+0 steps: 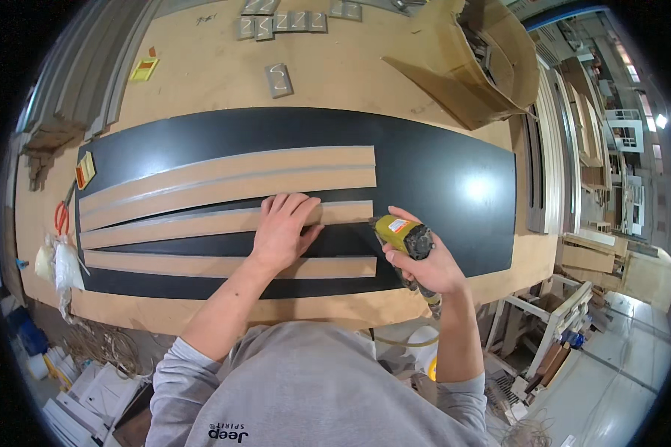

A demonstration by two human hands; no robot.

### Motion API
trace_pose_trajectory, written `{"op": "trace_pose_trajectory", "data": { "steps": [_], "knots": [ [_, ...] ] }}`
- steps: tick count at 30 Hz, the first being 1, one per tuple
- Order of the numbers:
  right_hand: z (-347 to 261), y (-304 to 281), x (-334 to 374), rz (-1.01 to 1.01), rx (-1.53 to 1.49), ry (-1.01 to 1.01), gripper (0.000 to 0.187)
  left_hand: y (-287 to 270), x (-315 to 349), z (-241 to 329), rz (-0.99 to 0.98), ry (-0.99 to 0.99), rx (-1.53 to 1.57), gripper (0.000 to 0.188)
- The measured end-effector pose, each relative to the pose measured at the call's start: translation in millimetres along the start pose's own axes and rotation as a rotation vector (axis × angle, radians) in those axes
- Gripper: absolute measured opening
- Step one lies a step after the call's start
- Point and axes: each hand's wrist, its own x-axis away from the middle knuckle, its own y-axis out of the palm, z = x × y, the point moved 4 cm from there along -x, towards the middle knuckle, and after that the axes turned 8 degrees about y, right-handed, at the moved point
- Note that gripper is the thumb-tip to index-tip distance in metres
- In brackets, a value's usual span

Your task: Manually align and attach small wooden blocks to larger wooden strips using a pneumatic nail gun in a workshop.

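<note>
My left hand [282, 229] is closed over a long tan strip [201, 225] with grey edges, fingers over its far edge and thumb toward its near side. In my right hand [441, 267] is a yellow-green and black power drill [404, 235], its front end at the right end of that strip. Whether the bit touches the strip I cannot tell. Farther off lies a pair of similar strips [276, 173] side by side, and nearer to me another strip [164, 263]. All rest on a large black panel [440, 179].
The panel lies on a tan worktable [194, 82]. At the back are several small grey blocks [279, 80] and an open cardboard box [462, 82]. Stacked grey profiles [89, 67] stand at left, near red-handled scissors [62, 217] and plastic bags [68, 264]. Long boards [548, 156] lean at right.
</note>
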Motion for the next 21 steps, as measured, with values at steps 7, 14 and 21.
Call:
{"op": "trace_pose_trajectory", "data": {
  "steps": [7, 14, 21],
  "knots": [
    [-1.4, 0.0, -1.9, 0.007, -0.003, -0.001, 0.076, 0.3, 1.0, -1.9, 0.013, -0.003, 0.002, 0.052],
    [-11.5, -1.6, -12.3, 0.018, 0.017, -0.054, 0.075, 0.3, 2.5, -1.8, 0.020, 0.018, 0.012, 0.054],
    [-6.2, -0.6, -17.8, 0.041, 0.009, -0.050, 0.083, -0.8, 2.8, -2.3, 0.017, 0.019, 0.009, 0.054]
  ]
}}
